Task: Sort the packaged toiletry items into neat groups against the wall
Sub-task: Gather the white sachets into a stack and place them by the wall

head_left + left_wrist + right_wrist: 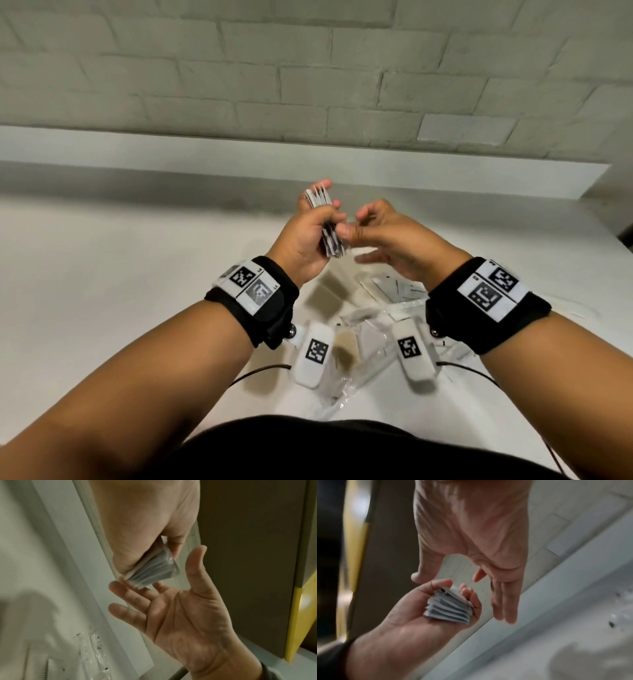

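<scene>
left hand point(305, 236): grips sachet stack point(327, 222), above table point(120, 274)
right hand point(390, 236): beside stack, fingers loose
table: more packets point(370, 329) under wrists

Glossy plastic sachets point(448, 608), matt white counter point(137, 274)

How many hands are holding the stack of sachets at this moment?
1. The left hand grips the stack of sachets; the right hand is open beside it, holding nothing.

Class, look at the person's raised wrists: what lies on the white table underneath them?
Under the wrists, clear-wrapped packets lie jumbled on the table. The wrist cameras cover parts of the pile, so no count is possible.
</scene>
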